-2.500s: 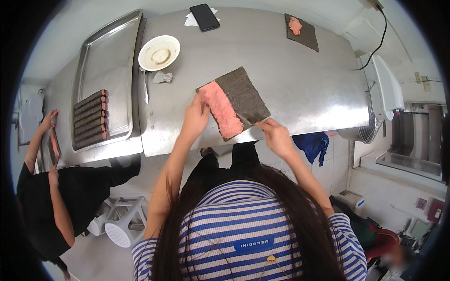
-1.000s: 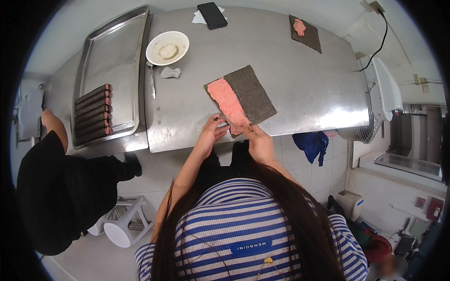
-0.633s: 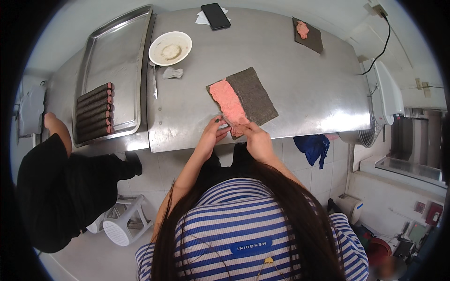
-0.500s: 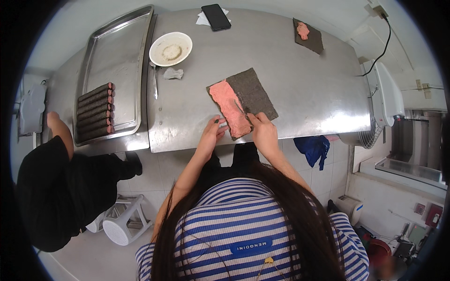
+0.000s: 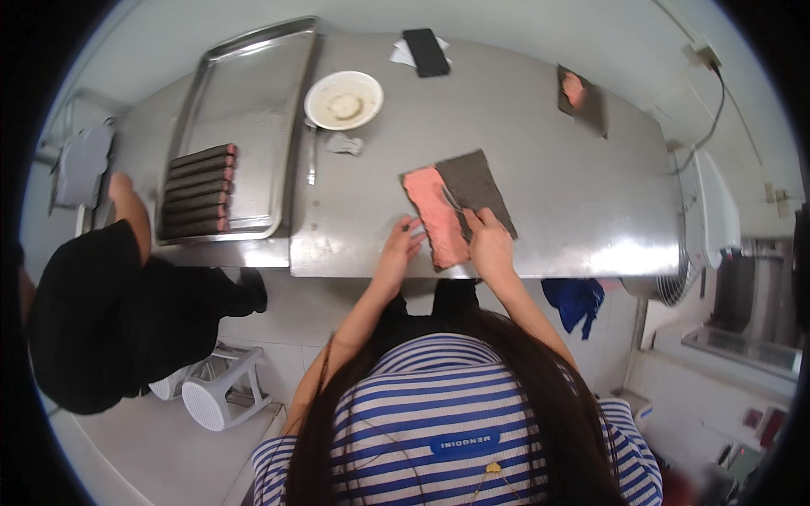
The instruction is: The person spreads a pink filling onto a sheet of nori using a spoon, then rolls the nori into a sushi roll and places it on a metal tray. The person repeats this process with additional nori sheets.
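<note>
Rolls fill tray; right hand grips utensil, left hand open.

The picture is bright and even, like daylight or big ceiling lamps. The steel bench shines, and a white patch of glare sits on its near edge at the lower right. The steel tray at the upper left gleams softly too. Shadows are soft and short. A black ring fills all four corners, because the lens is round. Straight edges of the bench bend near the rim. The middle looks sharp. Things at the far right and lower right look smeared and fuzzy. The floor at the lower left looks pale and washed out.
</note>
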Motion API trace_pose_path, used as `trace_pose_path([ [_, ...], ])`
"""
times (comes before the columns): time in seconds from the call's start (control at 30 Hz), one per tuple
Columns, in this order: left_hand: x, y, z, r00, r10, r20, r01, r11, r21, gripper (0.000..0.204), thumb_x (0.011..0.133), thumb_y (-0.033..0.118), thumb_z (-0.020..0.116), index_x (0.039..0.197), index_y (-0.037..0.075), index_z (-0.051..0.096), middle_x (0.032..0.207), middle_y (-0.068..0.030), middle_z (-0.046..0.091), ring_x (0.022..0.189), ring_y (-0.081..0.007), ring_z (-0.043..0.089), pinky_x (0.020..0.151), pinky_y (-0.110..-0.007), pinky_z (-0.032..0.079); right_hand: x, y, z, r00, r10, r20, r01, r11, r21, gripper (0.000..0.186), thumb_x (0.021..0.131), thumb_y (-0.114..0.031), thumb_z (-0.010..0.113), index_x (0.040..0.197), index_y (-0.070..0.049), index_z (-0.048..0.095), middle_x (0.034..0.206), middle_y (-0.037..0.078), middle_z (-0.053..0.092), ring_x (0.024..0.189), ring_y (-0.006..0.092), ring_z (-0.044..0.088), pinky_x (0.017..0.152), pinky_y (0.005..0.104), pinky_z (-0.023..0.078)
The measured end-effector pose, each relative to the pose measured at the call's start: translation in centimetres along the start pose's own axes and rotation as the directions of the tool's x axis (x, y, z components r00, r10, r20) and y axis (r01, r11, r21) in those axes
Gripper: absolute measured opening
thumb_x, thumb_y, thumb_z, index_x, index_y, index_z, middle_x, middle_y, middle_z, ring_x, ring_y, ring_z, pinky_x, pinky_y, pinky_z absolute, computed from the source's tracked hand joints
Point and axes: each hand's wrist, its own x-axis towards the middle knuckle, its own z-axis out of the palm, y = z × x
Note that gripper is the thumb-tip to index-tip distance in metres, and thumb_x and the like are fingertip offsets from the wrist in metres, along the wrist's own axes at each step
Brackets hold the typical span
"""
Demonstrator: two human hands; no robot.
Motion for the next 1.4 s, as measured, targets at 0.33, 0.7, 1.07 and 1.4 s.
trace_pose_path([
  [0.33,0.1,1.0,0.0,1.0,0.004,0.011,-0.003,0.998,-0.059,0.058,0.102,0.032,0.032,0.147,-0.001,0.017,0.148,-0.0138,0.036,0.131,-0.0257,0.044,0.11,-0.035,0.032,-0.2,-1.9,0.7,0.992,-0.064,0.106,0.061,0.998,0.033,0.035,0.079,-0.004,0.054,0.112,-0.004,0.063,0.09,0.013,0.058,0.082,0.0318,0.063,0.069,0.0416,0.052],
  [0.7,0.8,0.7,-0.2,0.998,0.051,0.036,-0.048,0.995,-0.083,0.06,0.101,0.032,0.034,0.148,-0.001,0.015,0.15,-0.013,0.033,0.134,-0.0261,0.039,0.111,-0.036,0.03,1.5,-3.7,2.3,0.981,-0.065,0.183,0.063,0.998,0.016,0.031,0.08,-0.011,0.058,0.109,0.001,0.06,0.094,0.016,0.058,0.083,0.0349,0.064,0.07,0.0436,0.053],
  [1.07,2.8,1.2,-0.4,0.992,0.125,-0.003,-0.125,0.988,-0.087,0.067,0.101,0.039,0.032,0.149,-0.001,0.009,0.151,-0.0124,0.031,0.137,-0.0251,0.033,0.113,-0.037,0.026,3.5,-3.3,4.1,0.998,-0.005,0.065,0.013,0.993,-0.119,0.031,0.081,-0.004,0.053,0.108,-0.006,0.067,0.091,0.016,0.058,0.079,0.0335,0.064,0.068,0.0441,0.053],
  [1.4,3.6,0.9,-0.7,0.993,0.116,0.008,-0.115,0.989,-0.097,0.066,0.102,0.039,0.029,0.149,-0.002,0.008,0.151,-0.0123,0.031,0.136,-0.0258,0.035,0.113,-0.037,0.026,7.2,-1.3,0.5,0.94,-0.259,0.222,0.314,0.911,-0.268,0.024,0.078,-0.005,0.056,0.099,-0.005,0.068,0.092,0.012,0.059,0.086,0.0294,0.062,0.073,0.0402,0.053],
])
